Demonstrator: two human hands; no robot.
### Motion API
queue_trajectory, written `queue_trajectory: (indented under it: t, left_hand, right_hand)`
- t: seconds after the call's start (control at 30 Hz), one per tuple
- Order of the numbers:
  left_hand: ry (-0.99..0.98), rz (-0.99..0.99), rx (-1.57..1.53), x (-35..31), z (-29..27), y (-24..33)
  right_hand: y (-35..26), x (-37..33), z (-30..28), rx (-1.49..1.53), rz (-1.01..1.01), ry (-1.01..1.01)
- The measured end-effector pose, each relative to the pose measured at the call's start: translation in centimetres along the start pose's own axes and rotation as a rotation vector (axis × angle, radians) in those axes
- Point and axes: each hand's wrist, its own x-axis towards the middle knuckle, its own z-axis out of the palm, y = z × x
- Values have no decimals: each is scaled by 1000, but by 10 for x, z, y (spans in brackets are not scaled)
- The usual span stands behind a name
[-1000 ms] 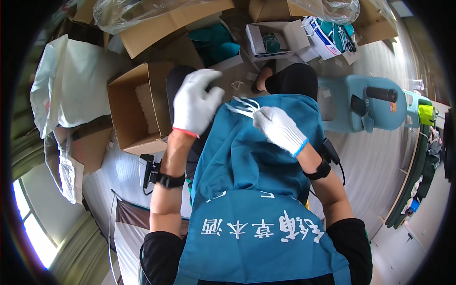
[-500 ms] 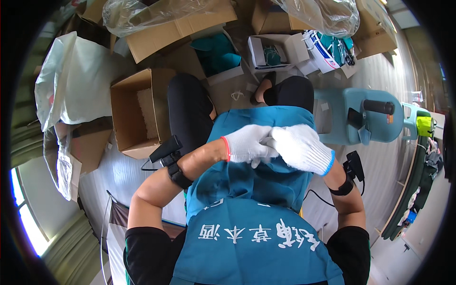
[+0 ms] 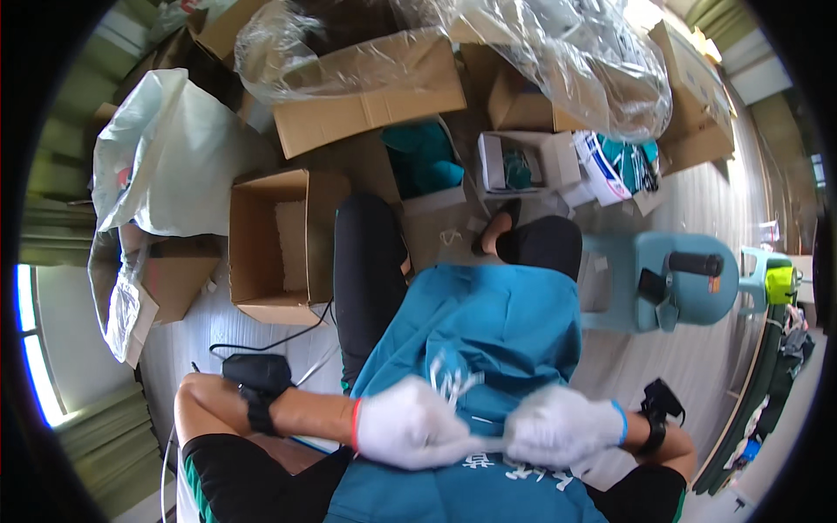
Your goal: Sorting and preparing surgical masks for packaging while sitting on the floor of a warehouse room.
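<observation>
My left hand (image 3: 408,427), in a white knit glove with a red cuff, is closed low over my lap. Opposite it, my right hand (image 3: 558,427) is closed too, in a matching glove with a blue cuff. A thin pale strip (image 3: 486,443) stretches between the two fists, blurred, its kind unclear. Just beyond the hands, on the blue apron (image 3: 514,322), lies a small blurred bundle of white cords (image 3: 453,379) with something pale blue. Both hands are apart from this bundle.
An open cardboard box (image 3: 270,244) stands left of my legs. Ahead are small boxes with green cloth (image 3: 423,161) and green corded items (image 3: 628,161). A blue stool (image 3: 689,301) at right bears a black cylinder (image 3: 695,263). A white sack (image 3: 174,157) is far left.
My hands, together over the apron before, have drawn back toward my body and moved apart. The white cord bundle and the pale strip now show. The view has tilted up.
</observation>
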Motion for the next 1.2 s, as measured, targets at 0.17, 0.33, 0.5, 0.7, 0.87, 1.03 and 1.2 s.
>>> queue_trajectory:
  t: [0.17, 0.33, 0.5, 0.7, 0.87, 1.03, 1.2]
  left_hand:
    - [-23, -171, -204, -26, -10, 22]
    - [96, -171, -228, -48, -5, 25]
    - [173, -593, -374, -99, -24, 3]
    - [760, -458, -428, -72, -64, -40]
    - [902, -464, -540, -60, -68, -59]
    - [890, -368, -489, -70, -66, -66]
    - [933, -348, -442, -81, -64, -81]
  right_hand:
    - [-23, -10, -9, -40, 72, -81]
    - [-29, -15, -26, 2, 207, -292]
    - [20, -93, -69, 658, -142, 271]
    - [61, -50, -68, 907, 450, 930]
    - [122, 34, -22, 1315, 367, 906]
    - [119, 113, -26, 1716, 152, 789]
    - [129, 162, -26, 1724, 139, 710]
